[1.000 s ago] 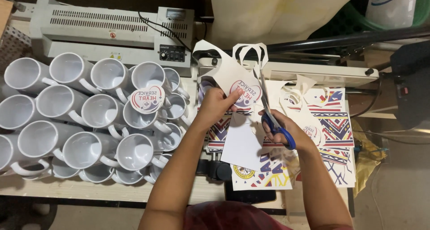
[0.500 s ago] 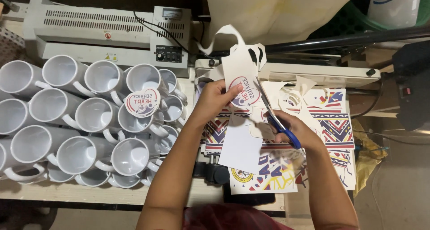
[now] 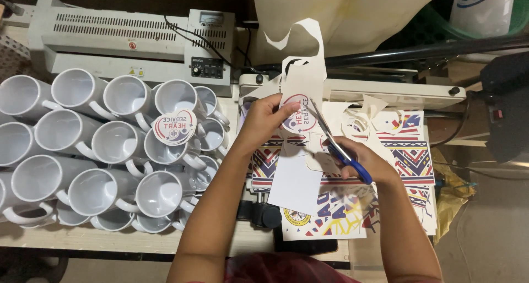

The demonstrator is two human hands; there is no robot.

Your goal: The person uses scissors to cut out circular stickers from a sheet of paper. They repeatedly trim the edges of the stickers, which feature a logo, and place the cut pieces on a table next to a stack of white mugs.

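My left hand (image 3: 265, 116) pinches a white paper sheet (image 3: 302, 85) printed with a round red-and-blue design, held above the table. My right hand (image 3: 361, 161) grips blue-handled scissors (image 3: 340, 149) whose blades reach up into the sheet beside the round design. Cut strips of the sheet curl upward above the blades. A blank white paper piece (image 3: 295, 183) hangs below the hands.
Several white mugs (image 3: 99, 151) crowd the table's left side, with a cut round printed disc (image 3: 174, 127) lying on them. A grey laminating machine (image 3: 132, 38) stands behind. Patterned printed sheets (image 3: 408, 151) and paper offcuts lie under the hands. A heat press (image 3: 386, 90) sits at right.
The view has shifted a little. The scissors have moved further along the round design, and my left hand has turned the sheet slightly.
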